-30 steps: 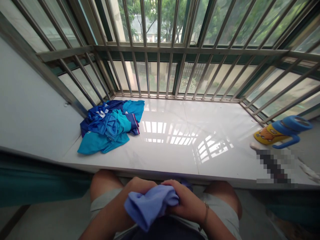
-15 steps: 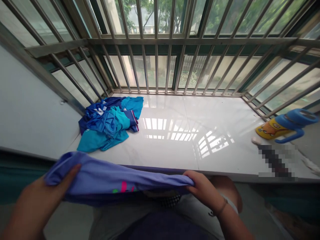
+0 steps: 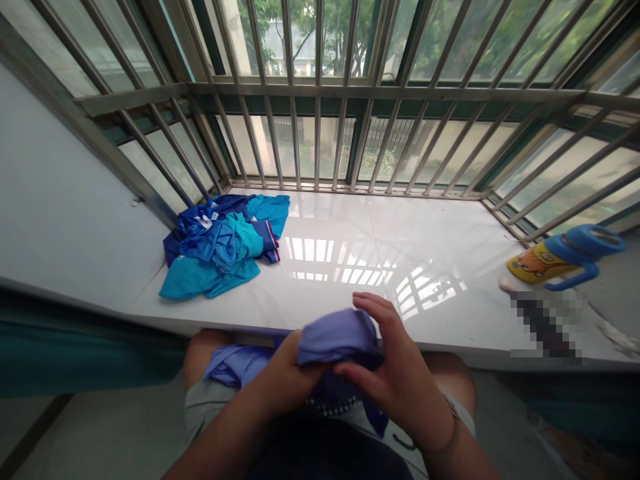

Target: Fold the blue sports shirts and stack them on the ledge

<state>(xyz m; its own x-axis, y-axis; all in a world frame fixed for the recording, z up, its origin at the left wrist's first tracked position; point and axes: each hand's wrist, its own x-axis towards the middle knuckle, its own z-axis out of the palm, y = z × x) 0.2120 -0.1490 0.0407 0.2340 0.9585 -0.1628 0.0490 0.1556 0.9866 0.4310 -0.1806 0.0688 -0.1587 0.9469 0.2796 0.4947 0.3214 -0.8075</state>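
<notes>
A purple garment (image 3: 340, 333) is bunched over my lap, with one end folded up between my hands. Its exact kind cannot be made out. My left hand (image 3: 295, 373) is closed around the gathered cloth, the rest of which trails off to the left across my thigh. Just right of the raised end, my right hand (image 3: 395, 360) has its thumb and fingers spread apart around the cloth without closing on it. To the left on the white sill lies a heap of blue and teal sports clothes (image 3: 220, 243), apart from both hands.
A glossy white sill (image 3: 340, 220) stretches ahead of my knees, backed by metal window bars (image 3: 317, 140). At its right end lies a yellow and blue bottle with a handle (image 3: 555, 260), beside a small pale object (image 3: 507, 285) and a blurred-out dark item (image 3: 545, 327).
The purple garment, earlier stretched wide between both hands, is now gathered in the middle. My left hand has moved right with it. My right hand has opened its fingers.
</notes>
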